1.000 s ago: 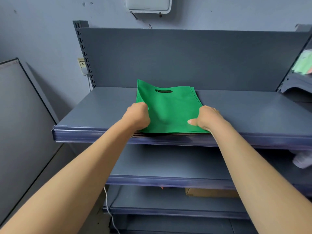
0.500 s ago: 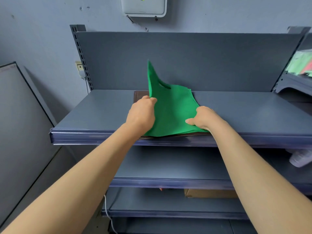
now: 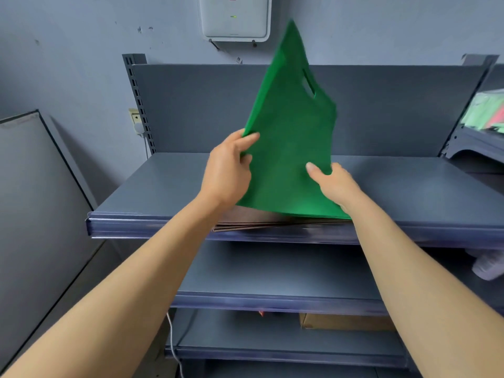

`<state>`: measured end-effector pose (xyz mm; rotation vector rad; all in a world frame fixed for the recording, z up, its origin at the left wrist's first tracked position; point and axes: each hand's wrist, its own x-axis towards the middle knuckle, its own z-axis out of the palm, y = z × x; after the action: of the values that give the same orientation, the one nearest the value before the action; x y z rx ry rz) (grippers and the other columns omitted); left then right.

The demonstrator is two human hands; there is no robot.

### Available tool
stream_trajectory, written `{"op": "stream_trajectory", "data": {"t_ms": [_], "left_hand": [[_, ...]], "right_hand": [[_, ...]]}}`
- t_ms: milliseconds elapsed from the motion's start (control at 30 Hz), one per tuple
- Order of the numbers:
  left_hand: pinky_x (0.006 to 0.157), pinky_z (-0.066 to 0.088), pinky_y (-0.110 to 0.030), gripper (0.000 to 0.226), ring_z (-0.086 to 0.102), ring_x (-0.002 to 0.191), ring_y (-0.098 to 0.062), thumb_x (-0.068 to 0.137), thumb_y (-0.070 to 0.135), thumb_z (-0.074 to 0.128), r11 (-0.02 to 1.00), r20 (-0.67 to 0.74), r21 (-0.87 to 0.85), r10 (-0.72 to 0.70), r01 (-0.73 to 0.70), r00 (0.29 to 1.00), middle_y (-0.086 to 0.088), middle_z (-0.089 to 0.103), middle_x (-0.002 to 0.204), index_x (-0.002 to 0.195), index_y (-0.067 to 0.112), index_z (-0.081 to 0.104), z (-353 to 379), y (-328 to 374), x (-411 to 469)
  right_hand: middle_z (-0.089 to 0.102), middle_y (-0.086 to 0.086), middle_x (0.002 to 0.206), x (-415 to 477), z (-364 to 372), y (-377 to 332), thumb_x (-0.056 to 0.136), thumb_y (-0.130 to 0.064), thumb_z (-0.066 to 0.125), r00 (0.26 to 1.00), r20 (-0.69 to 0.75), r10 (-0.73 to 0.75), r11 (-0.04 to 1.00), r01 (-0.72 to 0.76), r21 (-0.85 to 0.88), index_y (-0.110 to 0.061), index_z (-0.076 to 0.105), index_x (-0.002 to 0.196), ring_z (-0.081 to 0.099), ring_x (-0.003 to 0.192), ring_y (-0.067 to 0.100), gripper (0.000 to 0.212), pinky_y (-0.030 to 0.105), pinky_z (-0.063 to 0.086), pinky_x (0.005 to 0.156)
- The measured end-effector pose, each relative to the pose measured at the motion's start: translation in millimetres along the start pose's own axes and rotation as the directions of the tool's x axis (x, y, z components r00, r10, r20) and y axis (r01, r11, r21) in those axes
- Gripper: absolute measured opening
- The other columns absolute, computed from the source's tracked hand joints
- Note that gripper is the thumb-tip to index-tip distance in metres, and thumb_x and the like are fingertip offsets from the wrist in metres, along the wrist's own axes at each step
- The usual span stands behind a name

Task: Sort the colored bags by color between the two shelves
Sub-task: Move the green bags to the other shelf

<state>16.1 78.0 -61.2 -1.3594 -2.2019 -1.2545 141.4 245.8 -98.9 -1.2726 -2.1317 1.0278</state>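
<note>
The green bag (image 3: 289, 148), flat with a cut-out handle slot, stands tilted up above the top shelf (image 3: 163, 186), 1 corner pointing high and its lower edge close over a stack of brown bags (image 3: 261, 223) at the shelf's front edge. The left hand (image 3: 226, 170) pinches the bag's left edge. The right hand (image 3: 335, 184) grips the lower right part, thumb on the front face, fingers hidden behind. A white device (image 3: 234, 17) hangs on the wall above. A cardboard box (image 3: 346, 321) lies on a lower shelf. At far right, pale green and pink bags (image 3: 488, 113) rest on a second shelving unit.
</note>
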Motion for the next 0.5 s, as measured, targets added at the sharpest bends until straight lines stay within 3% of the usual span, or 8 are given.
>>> {"op": "stream_trajectory", "data": {"t_ms": [100,200,333,500], "left_hand": [[0.097,0.031,-0.010,0.044,0.049,0.125,-0.019,0.093,-0.002,0.048,0.993,-0.041,-0.093,-0.077,0.073,0.996,-0.001,0.045,0.142,0.132,0.017,0.054,-10.7,-2.5,7.3],[0.090,0.044,-0.025,0.044,0.056,0.110,-0.023,0.094,-0.002,0.045,0.999,-0.056,0.032,-0.041,0.043,0.998,0.003,0.053,0.131,0.133,0.018,0.054,-13.7,-9.8,7.7],[0.082,0.046,-0.037,0.045,0.057,0.099,-0.034,0.095,0.001,0.042,0.968,-0.057,0.237,-0.068,0.079,0.996,-0.002,0.052,0.124,0.135,0.019,0.050,-12.7,-19.0,-3.5],[0.087,0.046,-0.044,0.046,0.055,0.098,-0.039,0.094,0.002,0.039,0.934,-0.156,0.272,-0.197,0.234,0.968,-0.007,0.044,0.130,0.137,0.015,0.045,-33.5,-23.5,-20.2]], "right_hand": [[0.020,0.006,0.156,3.8,-4.9,-6.0,0.088,-0.048,0.058,0.997,-0.077,-0.007,0.994,0.015,0.112,-0.009,0.016,0.150,0.023,0.142,0.026,0.084,0.041,0.025,0.112],[0.033,0.009,0.149,5.0,-6.9,-14.7,0.088,-0.029,0.064,0.985,-0.167,-0.033,0.990,0.055,0.127,-0.006,0.031,0.144,0.038,0.133,0.026,0.069,0.036,0.035,0.103],[0.043,0.010,0.142,-7.7,-3.8,-33.5,0.093,-0.023,0.057,0.958,-0.213,-0.192,0.981,0.192,-0.020,-0.007,0.040,0.139,0.045,0.124,0.025,0.052,0.031,0.037,0.097],[0.051,0.012,0.136,-27.1,5.0,-58.3,0.095,-0.020,0.053,0.900,-0.205,-0.383,0.922,0.361,-0.138,-0.015,0.033,0.143,0.048,0.123,0.031,0.052,0.041,0.040,0.100]]}}
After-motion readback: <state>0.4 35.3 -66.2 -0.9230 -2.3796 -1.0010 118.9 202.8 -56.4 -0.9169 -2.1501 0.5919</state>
